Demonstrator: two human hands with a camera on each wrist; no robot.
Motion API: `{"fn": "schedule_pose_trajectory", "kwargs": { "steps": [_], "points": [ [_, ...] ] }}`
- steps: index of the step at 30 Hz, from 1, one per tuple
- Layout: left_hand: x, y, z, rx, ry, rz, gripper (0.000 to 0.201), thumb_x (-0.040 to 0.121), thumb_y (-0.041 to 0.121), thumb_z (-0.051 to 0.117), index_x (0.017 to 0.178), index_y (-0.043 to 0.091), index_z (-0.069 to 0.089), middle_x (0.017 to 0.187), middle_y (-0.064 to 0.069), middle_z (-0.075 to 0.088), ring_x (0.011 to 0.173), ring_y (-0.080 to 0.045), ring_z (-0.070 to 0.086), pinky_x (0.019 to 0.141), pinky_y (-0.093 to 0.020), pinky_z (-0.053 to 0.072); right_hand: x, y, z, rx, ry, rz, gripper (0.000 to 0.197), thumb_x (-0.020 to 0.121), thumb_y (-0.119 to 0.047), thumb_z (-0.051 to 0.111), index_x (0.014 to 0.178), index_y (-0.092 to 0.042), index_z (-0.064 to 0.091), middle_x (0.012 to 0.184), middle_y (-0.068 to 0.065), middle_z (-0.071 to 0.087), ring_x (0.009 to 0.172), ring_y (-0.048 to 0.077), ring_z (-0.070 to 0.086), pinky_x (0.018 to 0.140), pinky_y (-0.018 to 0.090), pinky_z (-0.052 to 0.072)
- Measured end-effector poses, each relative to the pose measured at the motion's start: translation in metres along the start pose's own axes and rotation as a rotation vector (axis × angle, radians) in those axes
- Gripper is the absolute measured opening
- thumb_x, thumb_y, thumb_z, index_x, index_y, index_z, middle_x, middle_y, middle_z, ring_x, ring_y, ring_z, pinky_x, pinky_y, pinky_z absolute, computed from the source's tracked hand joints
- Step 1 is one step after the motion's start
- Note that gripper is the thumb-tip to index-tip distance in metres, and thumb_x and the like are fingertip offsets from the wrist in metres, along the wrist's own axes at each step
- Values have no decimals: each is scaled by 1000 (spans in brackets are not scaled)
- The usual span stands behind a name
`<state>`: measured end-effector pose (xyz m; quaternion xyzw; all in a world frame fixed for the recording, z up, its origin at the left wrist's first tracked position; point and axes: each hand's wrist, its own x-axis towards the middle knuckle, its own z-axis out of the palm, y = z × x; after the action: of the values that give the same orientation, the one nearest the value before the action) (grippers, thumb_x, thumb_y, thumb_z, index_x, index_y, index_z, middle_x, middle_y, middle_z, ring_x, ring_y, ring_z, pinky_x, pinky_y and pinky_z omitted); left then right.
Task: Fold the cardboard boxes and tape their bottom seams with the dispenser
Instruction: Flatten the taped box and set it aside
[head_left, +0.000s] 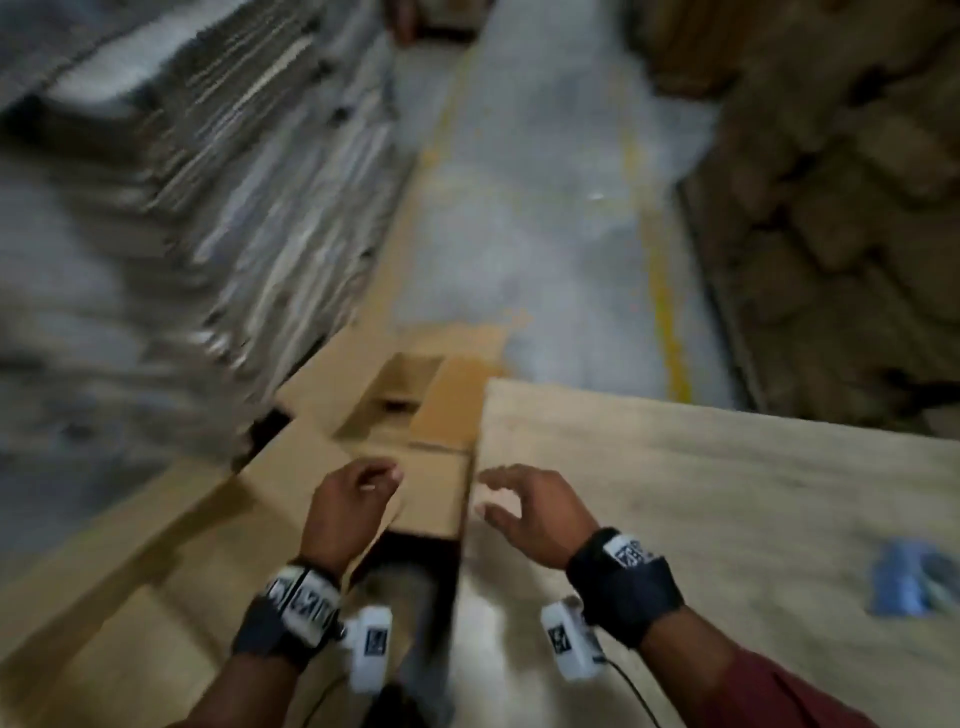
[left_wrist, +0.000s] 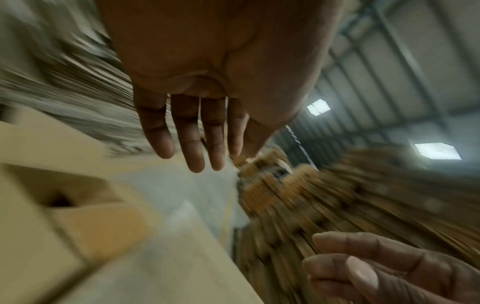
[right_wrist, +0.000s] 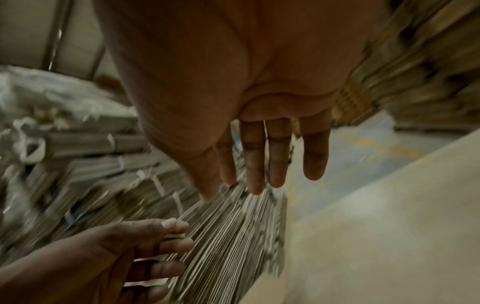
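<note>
Both hands hang in the air, close together and holding nothing. The left hand (head_left: 353, 506) has its fingers loosely extended and slightly bent, thumb near the forefinger; its own wrist view shows the four fingers (left_wrist: 193, 142) straight and side by side. The right hand (head_left: 530, 512) is spread in a relaxed curve, palm turned toward the left hand, fingers (right_wrist: 278, 156) straight in its wrist view. Each wrist carries a dark strap with white tagged camera blocks.

Just beyond and below the left hand is a brown cardboard box (head_left: 410, 415) with its flaps up and its inside open to the camera; neither hand touches it. Under the right hand lies a broad pale wooden board tabletop (head_left: 727, 493), and on its far right edge rests a blue object (head_left: 906, 584), possibly the tape dispenser, though motion blur makes that hard to settle.

To the left rises a tall stack of flat grey-brown cardboard sheets (head_left: 208, 208). A grey concrete floor (head_left: 545, 208) with a yellow painted line (head_left: 662, 291) runs ahead, and more brown stacked cardboard (head_left: 831, 182) stands at the right.
</note>
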<state>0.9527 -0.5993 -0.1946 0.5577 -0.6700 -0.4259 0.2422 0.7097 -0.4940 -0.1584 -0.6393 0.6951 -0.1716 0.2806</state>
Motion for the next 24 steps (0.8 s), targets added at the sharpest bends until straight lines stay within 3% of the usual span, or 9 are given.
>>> {"fn": "schedule_pose_trajectory", "kwargs": {
  "steps": [3,7,10,14,19,24],
  "points": [
    [-4,91,91,86,-128,194,4,94,24,75,94,27,76,83,9,75,83,-9,72,77,-29,56,-88,79,-78,23,195,108,40,94,-45,67,129,-26,68,122,-3,71,113,14,64,98,27,47],
    [-41,232,243,42,-293,384,4,91,28,78,90,24,78,83,9,77,78,-10,75,75,-29,58,-221,203,-180,44,431,258,32,91,-39,74,117,-20,75,113,0,75,106,18,68,95,31,51],
    [-85,329,368,-4,-472,470,5,92,21,78,87,22,77,78,2,77,71,-18,76,65,-27,56,-326,295,-249,17,553,443,33,91,-42,72,118,-24,74,118,-3,73,112,17,66,98,34,51],
    [-142,425,506,-28,-685,571,3,92,18,79,90,20,77,79,-2,78,68,-20,76,65,-30,56,-453,392,-325,-93,719,665,34,91,-42,71,121,-25,72,117,-1,71,110,20,65,94,33,50],
    [-203,492,617,-20,-861,593,3,94,23,77,93,20,77,84,-4,78,72,-20,77,61,-27,51,-558,488,-383,-172,714,933,38,92,-38,68,126,-23,69,125,4,70,116,25,64,96,36,52],
    [-226,523,679,-6,-902,494,5,94,20,75,93,16,78,84,-7,78,71,-20,76,61,-26,49,-578,574,-441,-309,568,1082,42,94,-32,63,136,-30,60,133,5,62,124,29,55,96,42,53]
  ]
}}
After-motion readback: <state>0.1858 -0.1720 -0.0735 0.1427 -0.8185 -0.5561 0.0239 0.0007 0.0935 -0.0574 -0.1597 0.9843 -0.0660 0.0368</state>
